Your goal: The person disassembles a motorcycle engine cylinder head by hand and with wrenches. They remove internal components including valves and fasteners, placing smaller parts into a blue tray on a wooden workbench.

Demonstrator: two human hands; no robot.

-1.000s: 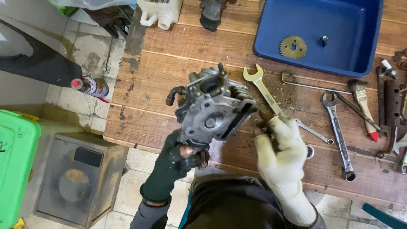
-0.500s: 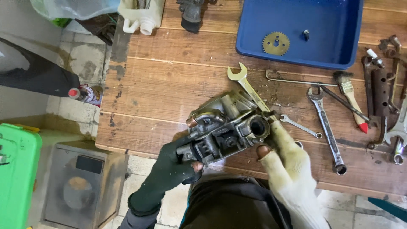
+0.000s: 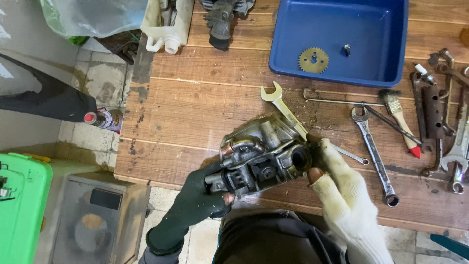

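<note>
Wooden table (image 3: 195,107) carrying a blue tray (image 3: 293,39) with a brass gear (image 3: 313,60) and a small bolt (image 3: 347,49) inside. Right of the tray: combination wrench (image 3: 373,156), red-handled paintbrush (image 3: 398,117). Beside the table, on the floor: green bin (image 3: 19,205).

Single head view, looking steeply down, close over wooden workbench (image 3: 195,102) edge

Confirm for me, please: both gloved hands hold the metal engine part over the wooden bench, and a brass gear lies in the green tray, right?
Not quite. In the head view the brass gear lies in a blue tray, not a green one. Both hands, left and right, do hold the metal engine part over the wooden bench.
</note>
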